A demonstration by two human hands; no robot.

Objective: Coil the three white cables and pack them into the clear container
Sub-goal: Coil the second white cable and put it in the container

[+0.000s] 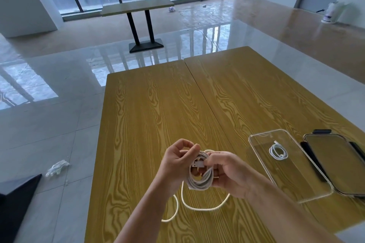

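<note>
While both hands wind one cable (200,177) (another sits coiled).

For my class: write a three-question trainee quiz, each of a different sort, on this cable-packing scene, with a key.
1. True or false: the clear container already holds one coiled cable.
2. Multiple choice: the container's lid lies (a) on the container, (b) on the table to the container's right, (c) on the floor.
3. Short answer: what do the left hand and right hand hold between them?

Key
1. True.
2. b.
3. A partly coiled white cable; its loose tail trails on the wooden table.
</note>
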